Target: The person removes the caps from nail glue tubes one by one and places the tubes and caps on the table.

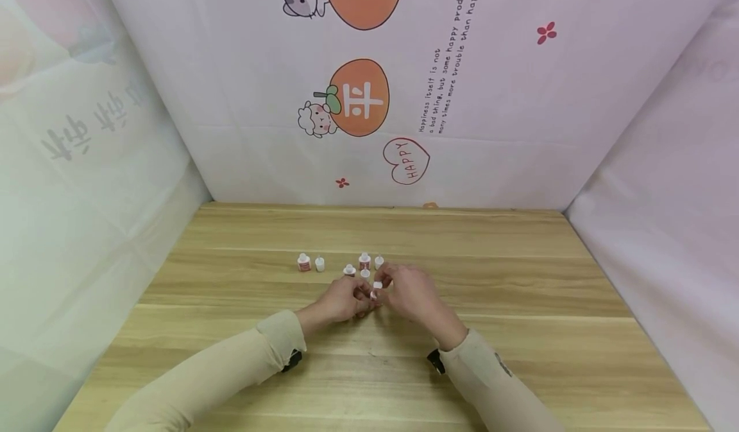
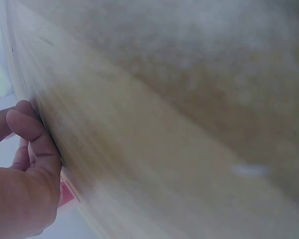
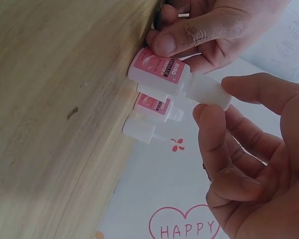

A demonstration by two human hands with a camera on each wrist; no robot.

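Observation:
A small white glue bottle (image 3: 157, 72) with a pink label stands upright on the table, its white cap (image 3: 209, 92) on top. My left hand (image 1: 344, 298) grips the bottle low down, thumb against the label side. The thumb and fingertips of my right hand (image 1: 411, 291) pinch the cap. In the left wrist view, the left hand (image 2: 27, 179) hides most of the bottle. Just beyond the hands stand another pink-labelled bottle (image 1: 364, 262) without its cap, a loose cap (image 1: 378, 262) with a thin stem pointing up, and a second loose cap (image 1: 365, 273).
An uncapped bottle (image 1: 349, 270) stands right behind the left hand, partly hidden. Farther left are another uncapped bottle (image 1: 303, 263) and its loose cap (image 1: 320, 264). The wooden table (image 1: 519, 329) is bordered by white printed cloth (image 1: 491, 162) at the back and sides.

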